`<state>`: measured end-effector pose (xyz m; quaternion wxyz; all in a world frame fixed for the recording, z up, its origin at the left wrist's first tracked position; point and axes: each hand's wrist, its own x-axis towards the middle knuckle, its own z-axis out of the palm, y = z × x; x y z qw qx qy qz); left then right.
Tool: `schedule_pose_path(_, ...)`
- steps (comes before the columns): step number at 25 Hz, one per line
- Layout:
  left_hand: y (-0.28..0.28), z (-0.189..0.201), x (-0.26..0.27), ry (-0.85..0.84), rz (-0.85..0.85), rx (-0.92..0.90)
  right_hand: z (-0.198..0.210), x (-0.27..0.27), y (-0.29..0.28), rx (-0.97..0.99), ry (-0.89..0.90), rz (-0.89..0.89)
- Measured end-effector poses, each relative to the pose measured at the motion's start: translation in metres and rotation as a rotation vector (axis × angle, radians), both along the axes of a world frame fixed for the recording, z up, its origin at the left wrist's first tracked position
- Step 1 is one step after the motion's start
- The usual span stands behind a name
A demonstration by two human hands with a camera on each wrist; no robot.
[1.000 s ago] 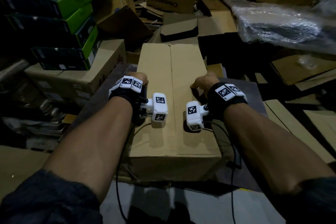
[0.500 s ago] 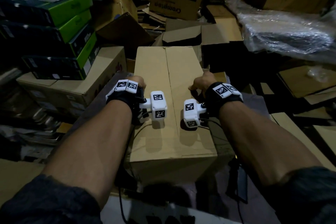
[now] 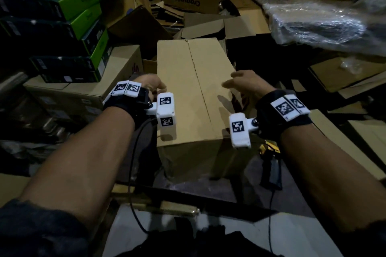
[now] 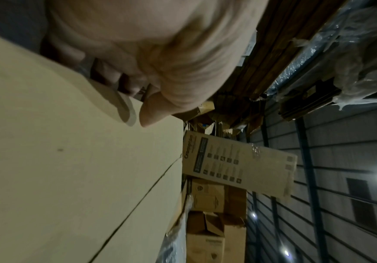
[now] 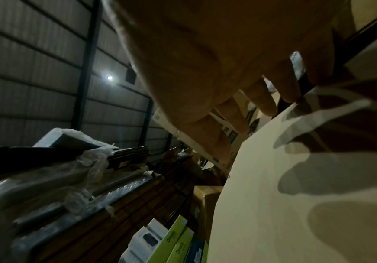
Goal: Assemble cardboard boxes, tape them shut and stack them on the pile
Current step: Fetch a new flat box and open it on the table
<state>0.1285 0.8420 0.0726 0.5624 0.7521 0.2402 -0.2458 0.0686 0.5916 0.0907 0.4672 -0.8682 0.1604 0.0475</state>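
Left hand [image 3: 149, 86] gripping the box [image 3: 188, 94] edge, right hand [image 3: 242, 82] fingers apart w/ nothing held, prob. steadying it for taping.

Plain brown cardboard box [image 3: 194, 94] presents a matt, smooth corrugated-board surface with an untaped centre seam; green-and-black cartons [image 3: 69, 33] show glossy printed card; the bundle [image 3: 317, 21] is wrapped in shiny, crinkled clear plastic film; wrist straps [image 3: 277, 117] are black cloth.
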Motion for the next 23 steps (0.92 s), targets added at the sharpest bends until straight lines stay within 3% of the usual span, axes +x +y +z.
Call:
schedule_pose_path(2, -0.007, 0.003, -0.025, 0.054, -0.009, -0.022, -0.014, -0.03, 0.005, -0.093, -0.023, 0.022)
schedule_pose_path(5, -0.008, -0.008, -0.06, 0.103, -0.053, -0.074, -0.035, -0.067, 0.014, -0.418, 0.029, 0.087)
schedule_pose_path(8, -0.011, -0.019, -0.085, 0.059, -0.024, -0.136, -0.039, -0.101, 0.024, -0.606, 0.053, 0.196)
schedule_pose_path(12, -0.017, -0.026, -0.101, -0.082, 0.096, -0.295, -0.053, -0.12, 0.033, -0.651, 0.023, 0.218)
schedule_pose_path(19, -0.024, -0.046, -0.105, -0.178, 0.118, -0.261, -0.061, -0.099, 0.018, -0.64, -0.092, 0.212)
schedule_pose_path(23, -0.04, -0.052, -0.107, -0.173, 0.261, -0.23, -0.049, -0.075, 0.008, -0.585, -0.033, 0.244)
